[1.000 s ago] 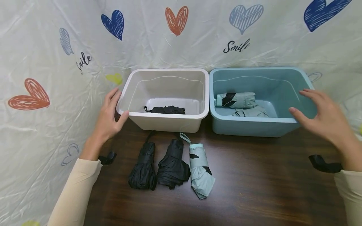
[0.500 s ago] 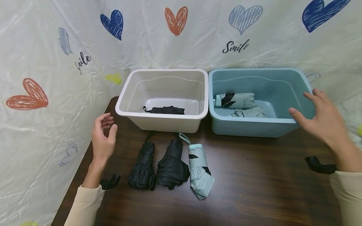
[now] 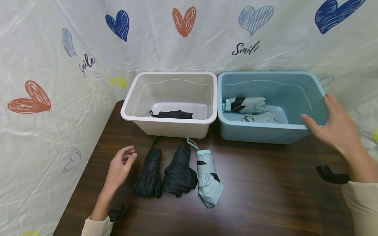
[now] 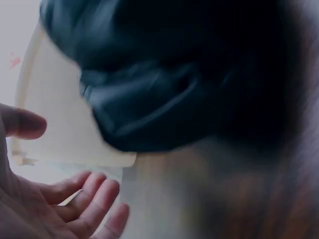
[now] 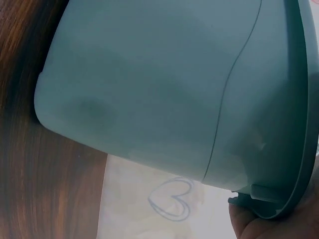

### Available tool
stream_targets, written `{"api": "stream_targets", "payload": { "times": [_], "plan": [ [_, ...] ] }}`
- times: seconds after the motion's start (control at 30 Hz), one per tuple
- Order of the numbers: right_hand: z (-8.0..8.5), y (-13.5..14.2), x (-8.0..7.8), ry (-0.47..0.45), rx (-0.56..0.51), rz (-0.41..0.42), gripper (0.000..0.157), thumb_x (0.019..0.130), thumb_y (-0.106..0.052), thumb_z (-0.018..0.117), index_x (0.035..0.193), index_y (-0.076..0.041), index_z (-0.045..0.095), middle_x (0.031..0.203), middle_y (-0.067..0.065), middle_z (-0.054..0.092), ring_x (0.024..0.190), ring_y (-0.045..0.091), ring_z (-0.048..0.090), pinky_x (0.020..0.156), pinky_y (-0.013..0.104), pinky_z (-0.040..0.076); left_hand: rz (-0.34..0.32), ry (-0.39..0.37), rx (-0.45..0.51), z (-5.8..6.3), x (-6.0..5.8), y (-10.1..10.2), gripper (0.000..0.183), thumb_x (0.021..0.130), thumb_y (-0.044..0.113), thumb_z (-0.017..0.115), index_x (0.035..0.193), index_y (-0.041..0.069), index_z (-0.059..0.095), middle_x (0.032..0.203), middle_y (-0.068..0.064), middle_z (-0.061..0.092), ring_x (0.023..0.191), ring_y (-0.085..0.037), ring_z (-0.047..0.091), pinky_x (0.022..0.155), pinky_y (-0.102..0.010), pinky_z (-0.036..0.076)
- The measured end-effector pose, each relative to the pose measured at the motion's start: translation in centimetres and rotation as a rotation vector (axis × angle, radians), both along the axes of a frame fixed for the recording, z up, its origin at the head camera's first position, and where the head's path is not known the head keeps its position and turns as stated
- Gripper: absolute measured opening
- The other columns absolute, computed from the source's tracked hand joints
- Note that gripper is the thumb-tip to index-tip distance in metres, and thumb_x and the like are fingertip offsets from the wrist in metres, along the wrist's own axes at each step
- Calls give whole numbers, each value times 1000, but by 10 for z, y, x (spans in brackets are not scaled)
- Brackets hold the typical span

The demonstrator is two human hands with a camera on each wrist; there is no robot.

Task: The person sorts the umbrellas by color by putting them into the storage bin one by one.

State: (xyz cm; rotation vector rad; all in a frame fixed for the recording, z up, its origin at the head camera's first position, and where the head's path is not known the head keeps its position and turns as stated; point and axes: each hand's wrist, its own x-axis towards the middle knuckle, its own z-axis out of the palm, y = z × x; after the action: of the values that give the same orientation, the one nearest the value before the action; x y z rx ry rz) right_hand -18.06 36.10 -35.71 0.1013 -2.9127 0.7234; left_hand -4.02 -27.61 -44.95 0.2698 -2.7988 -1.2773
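Note:
Side by side on the dark wooden table lie two black folding umbrellas and a pale mint folding umbrella. My left hand hovers left of the leftmost black umbrella, fingers loosely bent and nothing in them. A black umbrella looms large and blurred in the left wrist view, apart from the fingertips. My right hand spans the front right corner of the blue bin, thumb at the front rim and fingers along the right side. The right wrist view shows the bin's outer wall.
A white bin stands left of the blue one, holding a black umbrella. Mint umbrellas lie inside the blue bin. A white sheet with printed hearts hangs behind and at the left.
My left hand has let go of the white bin's left rim and come down and right towards the black umbrella. My right hand stays at the blue bin's corner, its fingers slightly shifted outward.

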Motion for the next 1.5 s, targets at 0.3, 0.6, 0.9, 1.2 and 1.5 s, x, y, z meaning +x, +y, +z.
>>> {"api": "stream_targets", "payload": {
  "times": [0.3,0.6,0.9,1.2,1.5],
  "plan": [
    [2,-1,0,-23,19,-15,95,102,-49,55,168,4,10,176,30,8,157,60,18,122,78,18,-92,-217,16,-3,22,16,60,110,42,53,154,3,47,144,-22,63,126,-38,64,103,-59,53],
    [-1,6,0,-7,-17,18,92,104,-44,56,169,2,10,176,29,7,157,59,18,123,78,17,-86,-358,2,0,30,30,72,105,57,54,157,7,43,144,-21,61,127,-36,63,101,-56,55],
    [-3,8,-2,-12,9,33,89,103,-38,52,169,1,7,177,27,4,159,58,14,124,78,15,-51,-420,-104,4,26,43,89,101,69,51,154,-3,44,149,-28,58,135,-48,58,110,-65,47],
    [-6,8,-3,7,-6,32,87,102,-35,52,169,1,9,177,28,6,157,60,16,123,79,16,-26,-417,-215,5,22,53,110,92,82,53,151,-11,45,150,-32,55,136,-54,56,110,-67,46],
    [-8,10,-2,12,-20,21,88,102,-35,52,169,1,8,177,26,4,159,58,13,126,76,12,-55,-397,-277,5,17,59,96,92,66,67,144,-13,51,142,-33,60,130,-54,59,107,-67,47]
  ]
}}
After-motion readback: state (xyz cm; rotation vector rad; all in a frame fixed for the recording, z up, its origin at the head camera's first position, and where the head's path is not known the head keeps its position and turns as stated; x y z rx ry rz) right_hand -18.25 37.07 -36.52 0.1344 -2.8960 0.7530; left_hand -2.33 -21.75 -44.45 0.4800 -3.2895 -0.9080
